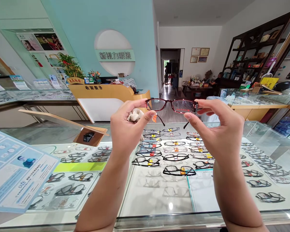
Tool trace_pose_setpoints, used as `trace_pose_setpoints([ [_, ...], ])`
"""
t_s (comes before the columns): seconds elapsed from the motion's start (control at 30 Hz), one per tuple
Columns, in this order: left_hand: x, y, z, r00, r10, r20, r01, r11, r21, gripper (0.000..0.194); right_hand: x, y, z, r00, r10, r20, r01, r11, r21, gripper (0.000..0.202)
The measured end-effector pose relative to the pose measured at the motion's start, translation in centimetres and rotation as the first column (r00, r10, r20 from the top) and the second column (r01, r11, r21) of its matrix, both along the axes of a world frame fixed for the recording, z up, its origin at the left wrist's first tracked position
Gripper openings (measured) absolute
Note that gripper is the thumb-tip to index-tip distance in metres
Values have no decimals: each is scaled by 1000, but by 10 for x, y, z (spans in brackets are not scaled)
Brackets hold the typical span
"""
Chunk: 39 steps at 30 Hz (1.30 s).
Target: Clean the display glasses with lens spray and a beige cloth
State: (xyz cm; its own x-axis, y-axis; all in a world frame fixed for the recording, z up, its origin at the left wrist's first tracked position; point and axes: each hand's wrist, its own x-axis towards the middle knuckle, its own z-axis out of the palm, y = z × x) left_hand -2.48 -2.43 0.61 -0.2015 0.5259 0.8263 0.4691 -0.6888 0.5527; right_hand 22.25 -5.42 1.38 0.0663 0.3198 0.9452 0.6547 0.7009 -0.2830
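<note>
Dark red eyeglasses [183, 106] are held up above the glass counter, lenses upright and temples unfolded. My left hand [124, 129] pinches one end of the frame between thumb and fingers, and a crumpled whitish cloth [135, 115] is tucked in its palm. By the left thumb, a small orange tag [154, 118] hangs at the temple. The other end is pinched by my right hand [223, 129]. Red print shows on the lens nearer that hand. Below, several dark-framed glasses [179, 170] are laid out in rows in the display case [159, 193].
A blue-and-white printed board [16, 170] and a tilted wooden-framed mirror or stand [84, 124] rise at the left. A yellow cash desk [103, 91] stands beyond. Another counter [251, 103] lies at the back right. A person [216, 82] sits at a far table.
</note>
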Motion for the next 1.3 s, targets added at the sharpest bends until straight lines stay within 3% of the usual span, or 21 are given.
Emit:
trace_pose_setpoints([
  [0.27,0,1,1,1000,15,9,-15,1000,16,44,0,0,-1,1000,-5,0,5,1000,-7,26],
  [0.7,3,-4,3,994,99,-36,-90,976,198,39,3,6,-2,999,7,31,-3,993,-118,29],
  [1.1,1,-13,0,971,222,-89,-187,937,295,36,4,15,-1,988,134,-70,-150,934,-326,37],
  [1.3,0,-12,2,976,207,-70,-178,940,291,36,1,17,-2,985,146,-90,-167,934,-317,36],
])
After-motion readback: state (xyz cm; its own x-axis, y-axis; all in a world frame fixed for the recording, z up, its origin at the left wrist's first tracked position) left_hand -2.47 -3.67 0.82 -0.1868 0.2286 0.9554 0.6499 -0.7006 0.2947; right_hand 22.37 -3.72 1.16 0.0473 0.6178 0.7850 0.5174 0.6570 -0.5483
